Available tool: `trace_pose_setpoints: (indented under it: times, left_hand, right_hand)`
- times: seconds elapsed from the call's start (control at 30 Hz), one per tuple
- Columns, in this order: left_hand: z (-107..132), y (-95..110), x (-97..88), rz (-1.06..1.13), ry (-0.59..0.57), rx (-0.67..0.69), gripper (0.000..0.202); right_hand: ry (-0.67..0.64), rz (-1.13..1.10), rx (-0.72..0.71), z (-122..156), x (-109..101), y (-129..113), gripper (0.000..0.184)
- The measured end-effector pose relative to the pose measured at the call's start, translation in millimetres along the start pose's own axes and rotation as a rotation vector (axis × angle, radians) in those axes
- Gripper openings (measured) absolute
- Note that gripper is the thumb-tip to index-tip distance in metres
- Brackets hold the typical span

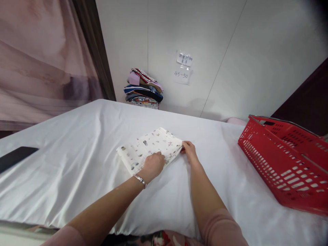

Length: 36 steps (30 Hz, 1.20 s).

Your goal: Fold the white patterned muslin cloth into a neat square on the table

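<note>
A folded white cloth with a small scattered print lies at the middle of the white-covered table. Its layers show along the near right edge. My left hand, with a silver bracelet at the wrist, rests over the near edge with its fingers curled on the fabric. At the right corner, my right hand pinches the layers between thumb and fingers. The fingertips of both hands are partly hidden.
A red plastic basket stands on the table at the right. A dark flat object lies at the left edge. Behind the table, folded fabrics are stacked against the wall below paper signs. A pink curtain hangs at left.
</note>
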<state>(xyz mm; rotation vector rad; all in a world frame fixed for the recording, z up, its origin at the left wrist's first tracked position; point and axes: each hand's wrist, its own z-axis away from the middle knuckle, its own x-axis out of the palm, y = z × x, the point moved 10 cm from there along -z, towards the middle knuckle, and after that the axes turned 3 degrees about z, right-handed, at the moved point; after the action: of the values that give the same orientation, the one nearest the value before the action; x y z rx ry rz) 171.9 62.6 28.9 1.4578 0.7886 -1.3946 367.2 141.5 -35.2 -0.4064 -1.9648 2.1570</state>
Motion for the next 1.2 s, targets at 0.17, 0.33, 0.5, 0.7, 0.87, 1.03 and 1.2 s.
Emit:
trace_pose_setpoints:
  times: [0.17, 0.33, 0.5, 0.7, 0.87, 1.03, 1.2]
  left_hand:
    - [-6, 16, 1.4, -0.065, 0.131, 0.054, 0.024]
    - [-24, 27, 3.3, -0.109, 0.183, 0.09, 0.028]
    - [-35, 29, 4.1, -0.126, 0.167, 0.116, 0.028]
    - [-31, 32, 7.7, -0.082, 0.152, 0.159, 0.026]
    - [-37, 36, 7.2, -0.078, 0.157, 0.15, 0.025]
    - [-53, 44, 1.3, -0.056, 0.211, 0.14, 0.03]
    - [-64, 48, 0.8, -0.043, 0.205, 0.13, 0.031]
  right_hand:
    - [-0.012, 0.004, -0.006, -1, 1, 0, 0.026]
    - [-0.011, 0.004, -0.013, -1, 2, -1, 0.025]
    - [0.003, 0.01, 0.002, -4, 2, 0, 0.024]
    - [0.007, 0.011, 0.004, -4, 3, 1, 0.023]
    - [0.006, 0.01, 0.006, -2, 3, 0, 0.022]
    - [0.003, 0.005, 0.01, -2, 3, -1, 0.022]
    - [-0.004, 0.009, 0.011, -4, 4, 1, 0.023]
